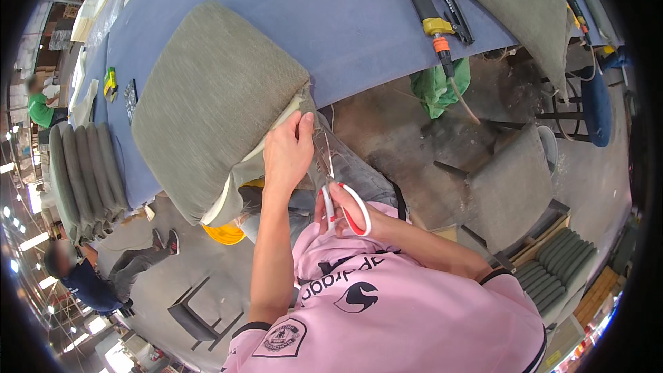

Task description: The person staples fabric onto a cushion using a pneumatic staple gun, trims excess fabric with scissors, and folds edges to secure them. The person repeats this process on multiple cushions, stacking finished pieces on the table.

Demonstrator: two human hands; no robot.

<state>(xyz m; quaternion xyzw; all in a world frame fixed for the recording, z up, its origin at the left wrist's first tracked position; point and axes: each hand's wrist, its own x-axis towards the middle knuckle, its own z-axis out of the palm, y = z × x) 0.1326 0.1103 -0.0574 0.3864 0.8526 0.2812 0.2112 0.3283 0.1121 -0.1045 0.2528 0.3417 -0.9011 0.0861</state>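
Observation:
A grey-green upholstered seat cushion (207,90) lies on the blue table and juts past its near edge toward me. Along its near side the fabric edge hangs loose, with pale padding showing beneath. My left hand (287,152) is closed on that loose fabric edge, close to the cushion's right corner. Just to the right, my right hand (338,211) grips a pair of scissors (353,200) with white and red handles. Their metal blades stand apart and point up toward the fabric by my left hand.
A yellow and black air stapler (423,7) with a hose lies at the table's (331,14) edge. Stacked cushion pieces (86,173) stand at left, near a yellow-green cutter (110,83). Chairs (511,186) and a green bag (442,86) are at right. Two other people (90,280) are at the left.

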